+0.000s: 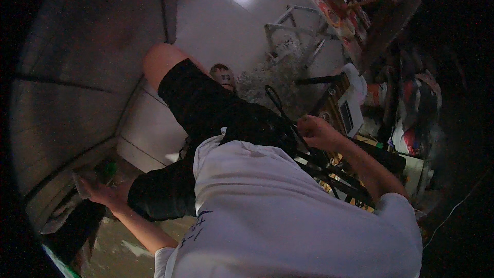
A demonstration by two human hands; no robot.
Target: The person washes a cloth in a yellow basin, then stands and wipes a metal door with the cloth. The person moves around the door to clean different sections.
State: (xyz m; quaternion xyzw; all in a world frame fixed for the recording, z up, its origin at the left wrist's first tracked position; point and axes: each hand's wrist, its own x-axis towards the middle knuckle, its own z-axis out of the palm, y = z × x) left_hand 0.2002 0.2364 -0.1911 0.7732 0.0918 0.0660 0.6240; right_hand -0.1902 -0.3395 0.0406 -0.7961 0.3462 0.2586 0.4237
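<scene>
In the dim head view, my left hand [96, 193] is out at the far left, beside my leg in black shorts. A pale, partly translucent object [79, 186] appears to be held at its fingers; its kind is unclear. My right hand [318, 133] is at the right of my lap with its fingers curled. A thin black bar or strap [283, 112] with a looped end runs close by these fingers. Whether they grip it cannot be made out. Black metal tubes [332, 179] lie below the right forearm.
A pale metal frame [297, 29] stands on the light floor [212, 23], near a crumpled see-through heap [270, 81]. Printed cardboard boxes [335, 11] and piled goods fill the right side. A white panel-like object [355, 100] is near my right hand. Large panels [73, 116] border the left.
</scene>
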